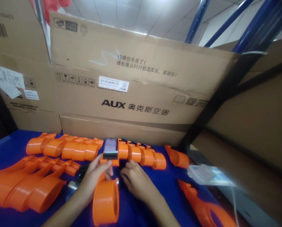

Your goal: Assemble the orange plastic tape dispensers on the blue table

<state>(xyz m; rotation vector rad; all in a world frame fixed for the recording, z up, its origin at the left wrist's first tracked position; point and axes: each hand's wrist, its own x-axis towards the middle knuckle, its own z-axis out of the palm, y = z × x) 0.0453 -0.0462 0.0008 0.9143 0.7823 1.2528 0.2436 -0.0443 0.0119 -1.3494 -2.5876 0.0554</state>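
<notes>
Gripping a glossy orange plastic holder with a wide ring-shaped lower end (104, 205), a worker's left hand (96, 173) closes around its narrow middle at the front of a blue-covered work surface (166, 187), seen from the head camera. At the holder's upper end, a small rectangular device with a pale screen and a black lower edge (110, 147) sits upright just above the thumb; its display is too blurred to read. The right hand (134, 176) is curled just beside the holder, fingers bent inward and low; whether it grips anything cannot be told.

Behind the hands, a row of orange ring-ended plastic pieces with dark parts along the top (147, 157) stretches to the right, while a back-left row of similar orange pieces (79, 152) runs toward the left. A nearer cluster of larger-looking orange pieces (28, 186) overlaps at front left. Two more lie at the right: a single orange ring-ended piece (179, 158) by the dark metal post (202, 105), and an orange piece cut off by the lower edge (208, 203). Between them and farther right rests a white-and-blue flat packet (208, 174). A brown cardboard panel printed "AUX" (136, 123) backs the scene.
</notes>
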